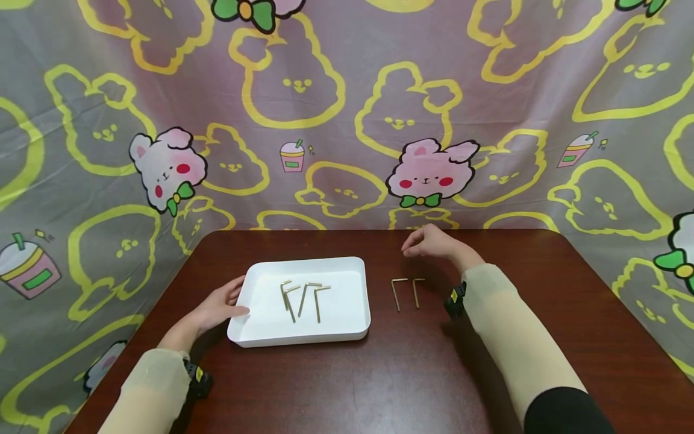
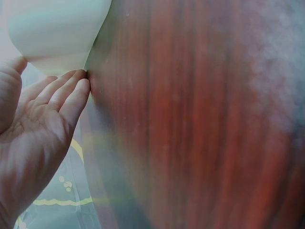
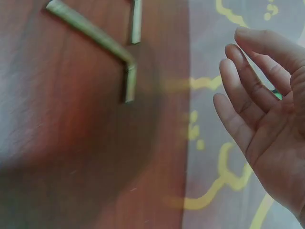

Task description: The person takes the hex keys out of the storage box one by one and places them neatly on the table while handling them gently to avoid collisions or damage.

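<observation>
A white rectangular tray (image 1: 303, 339) lies on the table, with several brass-coloured L-shaped hex keys (image 1: 317, 306) in it. My left hand (image 1: 218, 308) grips its left side, thumb over the rim and fingers along the outer wall; the left wrist view shows these fingers (image 2: 71, 102) against the white wall. To the right of the tray, two more hex keys (image 1: 395, 295) (image 1: 415, 294) lie side by side on the wood. Beyond them, my right hand (image 1: 431, 242) hovers with loosely bent fingers. Nothing is between its fingertips in the right wrist view, where a key (image 3: 90, 31) lies apart from the hand.
The dark reddish-brown table (image 1: 347, 386) runs back to a hanging cloth (image 1: 347, 144) printed with cartoon animals and cups. The cloth also rises along the left and right sides. Each wrist wears a small black camera (image 1: 455, 300).
</observation>
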The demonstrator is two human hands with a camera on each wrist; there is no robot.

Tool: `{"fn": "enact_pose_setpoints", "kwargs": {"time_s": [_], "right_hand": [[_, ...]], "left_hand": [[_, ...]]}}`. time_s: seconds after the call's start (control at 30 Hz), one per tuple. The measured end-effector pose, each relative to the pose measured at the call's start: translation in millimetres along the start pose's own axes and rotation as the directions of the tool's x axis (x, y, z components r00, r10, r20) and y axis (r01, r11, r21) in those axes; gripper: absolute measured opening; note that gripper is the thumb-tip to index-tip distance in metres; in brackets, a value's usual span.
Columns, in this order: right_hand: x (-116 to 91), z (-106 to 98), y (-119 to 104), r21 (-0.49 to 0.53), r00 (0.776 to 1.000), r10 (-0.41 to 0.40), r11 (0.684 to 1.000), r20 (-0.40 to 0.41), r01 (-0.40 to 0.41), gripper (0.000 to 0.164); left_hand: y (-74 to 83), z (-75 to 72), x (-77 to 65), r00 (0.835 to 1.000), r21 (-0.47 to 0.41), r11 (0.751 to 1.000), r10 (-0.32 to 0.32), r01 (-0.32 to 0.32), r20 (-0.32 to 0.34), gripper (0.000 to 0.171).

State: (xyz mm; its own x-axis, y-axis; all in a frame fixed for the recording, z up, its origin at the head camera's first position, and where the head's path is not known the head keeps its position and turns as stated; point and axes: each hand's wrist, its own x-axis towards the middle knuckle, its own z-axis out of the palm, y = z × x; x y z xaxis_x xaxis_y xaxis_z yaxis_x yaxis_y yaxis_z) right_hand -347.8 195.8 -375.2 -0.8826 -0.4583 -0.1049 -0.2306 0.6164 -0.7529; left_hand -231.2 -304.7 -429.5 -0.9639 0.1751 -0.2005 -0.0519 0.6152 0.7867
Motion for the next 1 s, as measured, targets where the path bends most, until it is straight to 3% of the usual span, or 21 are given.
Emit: {"fn": "enact_pose_setpoints", "kwargs": {"time_s": [0.4,0.63,1.0], "right_hand": [[16,-11,-51,-0.014,0.991,-0.085,0.996,0.105,0.087,0.026],[21,-3,-81,-0.003,0.979,-0.147,0.989,0.14,0.149,0.026],[37,14,-103,-0.01,0.965,-0.193,0.98,0.176,0.198,0.024]], "left_hand": [[0.7,0.9,-0.6,1.0,0.013,1.0,-0.002,0.002,-0.007,0.088],[2.3,1.1,-2.2,1.0,0.019,1.0,-0.002,0.002,-0.004,0.088],[-0.2,1.7,-0.9,1.0,0.006,1.0,-0.007,0.007,-0.011,0.088]]}}
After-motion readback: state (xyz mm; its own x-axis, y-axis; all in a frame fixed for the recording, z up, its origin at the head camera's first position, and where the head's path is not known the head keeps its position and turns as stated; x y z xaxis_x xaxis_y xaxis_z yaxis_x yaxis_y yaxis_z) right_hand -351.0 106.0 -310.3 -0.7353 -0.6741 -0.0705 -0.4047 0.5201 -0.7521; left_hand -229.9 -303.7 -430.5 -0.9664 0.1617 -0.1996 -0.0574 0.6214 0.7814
